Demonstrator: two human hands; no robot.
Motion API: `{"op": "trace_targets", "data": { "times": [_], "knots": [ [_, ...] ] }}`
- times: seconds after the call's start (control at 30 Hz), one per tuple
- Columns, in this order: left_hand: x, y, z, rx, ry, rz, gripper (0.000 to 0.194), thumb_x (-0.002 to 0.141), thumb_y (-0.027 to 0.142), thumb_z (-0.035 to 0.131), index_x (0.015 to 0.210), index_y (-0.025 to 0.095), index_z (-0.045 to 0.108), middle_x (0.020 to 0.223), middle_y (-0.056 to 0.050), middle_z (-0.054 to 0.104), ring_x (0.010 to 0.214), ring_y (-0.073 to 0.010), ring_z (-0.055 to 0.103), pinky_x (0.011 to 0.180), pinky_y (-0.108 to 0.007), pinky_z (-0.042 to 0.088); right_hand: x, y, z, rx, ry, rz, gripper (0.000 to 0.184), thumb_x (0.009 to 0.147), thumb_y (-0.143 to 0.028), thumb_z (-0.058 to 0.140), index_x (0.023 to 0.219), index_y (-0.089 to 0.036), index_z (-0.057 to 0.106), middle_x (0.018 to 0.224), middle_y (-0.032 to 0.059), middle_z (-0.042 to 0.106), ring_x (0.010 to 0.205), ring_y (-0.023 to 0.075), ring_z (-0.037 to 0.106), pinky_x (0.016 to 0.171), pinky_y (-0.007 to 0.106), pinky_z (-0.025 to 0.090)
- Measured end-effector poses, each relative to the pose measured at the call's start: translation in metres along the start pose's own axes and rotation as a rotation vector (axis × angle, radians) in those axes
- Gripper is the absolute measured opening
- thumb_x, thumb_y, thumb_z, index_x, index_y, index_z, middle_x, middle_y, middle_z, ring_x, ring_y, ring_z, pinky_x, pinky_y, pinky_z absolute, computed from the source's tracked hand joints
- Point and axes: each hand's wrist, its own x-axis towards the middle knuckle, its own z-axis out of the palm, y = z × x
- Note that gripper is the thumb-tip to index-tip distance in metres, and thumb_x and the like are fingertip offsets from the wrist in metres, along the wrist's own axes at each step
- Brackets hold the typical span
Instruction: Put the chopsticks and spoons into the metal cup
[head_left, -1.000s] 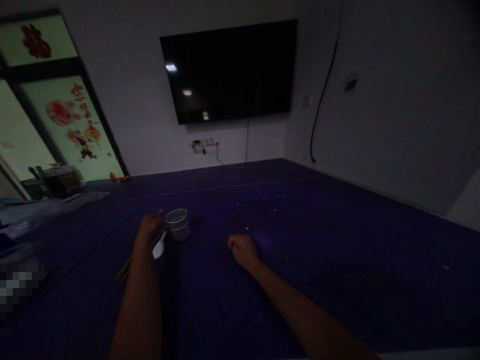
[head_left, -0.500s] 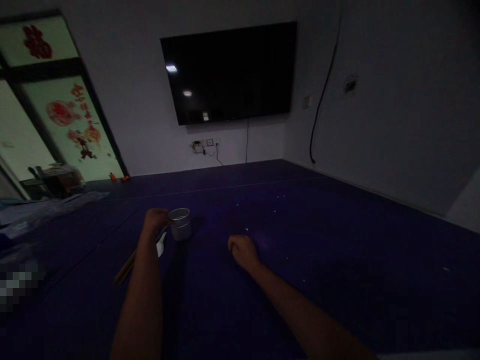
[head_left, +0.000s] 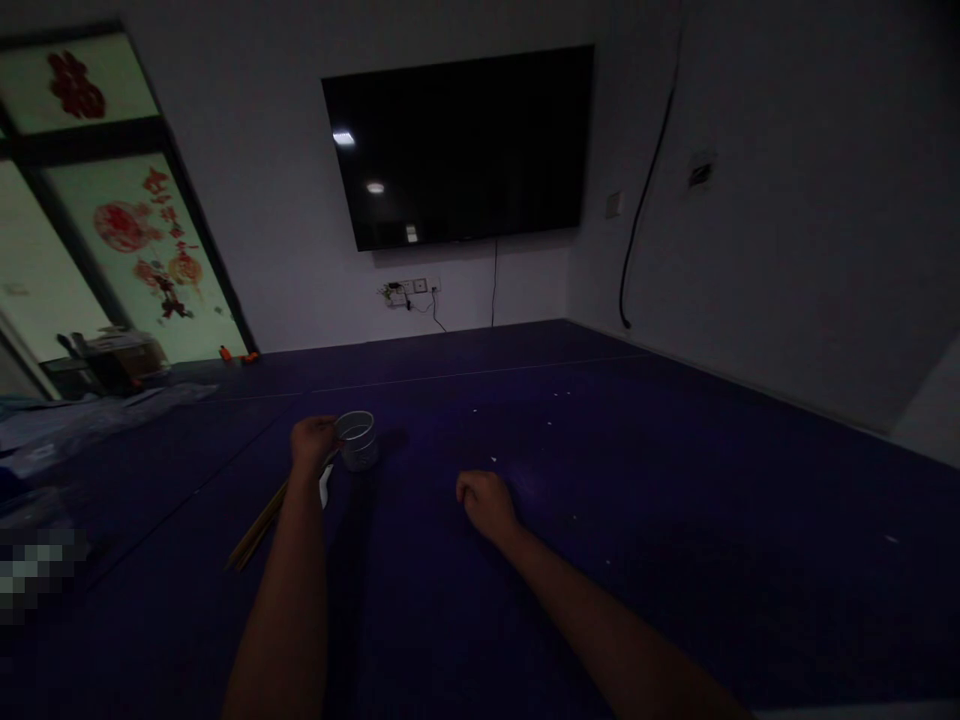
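Note:
My left hand [head_left: 313,442] is closed on the left side of a cup [head_left: 360,445], fingers pinched at its rim or handle; which of the two I cannot tell. The cup looks like grey metal or clear material, open at the top and nearly upright. Just below it lies a white spoon [head_left: 325,487], partly covered by my left wrist. Several thin brown sticks, like chopsticks [head_left: 255,530], run out from under my left forearm. My right hand [head_left: 486,503] rests on the dark blue surface [head_left: 450,600] in a loose fist, and nothing shows in it.
Small white scraps [head_left: 493,459] are scattered over the surface right of centre. Crumpled clear plastic [head_left: 112,415] lies at the left. Small orange items [head_left: 236,355] stand near the glass door. A black television [head_left: 465,150] hangs on the far wall.
The cup has shifted slightly up and left with my left hand, and more of its inside shows. A bit more of the sticks is visible. My right hand has stayed put.

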Motion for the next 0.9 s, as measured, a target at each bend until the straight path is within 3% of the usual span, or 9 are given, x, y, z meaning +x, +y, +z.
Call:
{"op": "trace_targets", "data": {
  "times": [0.3,0.47,0.6,0.7,0.8,0.9],
  "knots": [
    [-0.002,-0.009,-0.001,0.022,0.091,0.031,0.041,0.061,0.020,0.052,0.096,0.009,0.068,0.062,-0.006,0.067,0.053,-0.0171,0.063,0.048,-0.023,0.047,0.000,0.002,0.001,-0.003,-0.009,0.020,0.027,0.062,0.000,0.041,0.058,-0.019,0.059,0.062,-0.0010,0.063,0.061,0.0115,0.056,0.060,0.020,0.035],
    [0.000,-0.011,-0.001,0.048,0.093,0.046,0.043,0.061,0.026,0.054,0.098,0.008,0.067,0.058,-0.004,0.064,0.052,-0.0172,0.061,0.047,-0.023,0.045,0.002,0.003,-0.004,0.034,0.061,0.035,0.027,0.063,-0.001,0.041,0.056,-0.020,0.058,0.060,-0.0015,0.061,0.061,0.0115,0.055,0.059,0.020,0.034],
    [-0.002,-0.007,-0.003,0.075,0.076,0.067,0.043,0.065,0.031,0.053,0.098,0.008,0.067,0.061,-0.006,0.065,0.054,-0.0189,0.062,0.049,-0.026,0.047,0.010,0.007,-0.026,0.063,0.168,0.086,0.027,0.063,-0.002,0.040,0.055,-0.020,0.059,0.057,-0.0022,0.059,0.058,0.0114,0.053,0.057,0.020,0.032],
    [-0.006,-0.005,-0.015,0.181,0.151,0.147,0.041,0.071,0.034,0.050,0.099,0.010,0.067,0.071,-0.009,0.068,0.065,-0.0222,0.065,0.058,-0.030,0.050,0.014,0.020,-0.052,0.097,0.278,0.171,0.027,0.062,-0.004,0.038,0.054,-0.020,0.058,0.053,-0.0025,0.056,0.054,0.0114,0.051,0.054,0.020,0.031],
    [-0.013,-0.008,-0.034,0.409,0.255,0.239,0.036,0.075,0.032,0.048,0.098,0.012,0.068,0.092,-0.013,0.069,0.087,-0.0261,0.064,0.073,-0.035,0.050,0.009,0.040,-0.074,0.102,0.373,0.255,0.027,0.061,-0.006,0.036,0.051,-0.020,0.057,0.053,-0.0019,0.057,0.055,0.0121,0.052,0.056,0.021,0.032],
    [-0.022,-0.020,-0.053,0.639,0.208,0.210,0.036,0.076,0.031,0.049,0.101,0.012,0.067,0.101,-0.017,0.067,0.094,-0.0297,0.062,0.075,-0.037,0.048,-0.001,0.055,-0.085,0.033,0.397,0.322,0.027,0.063,-0.009,0.037,0.052,-0.020,0.058,0.052,-0.0021,0.056,0.053,0.0124,0.050,0.054,0.021,0.032]
  ]
}}
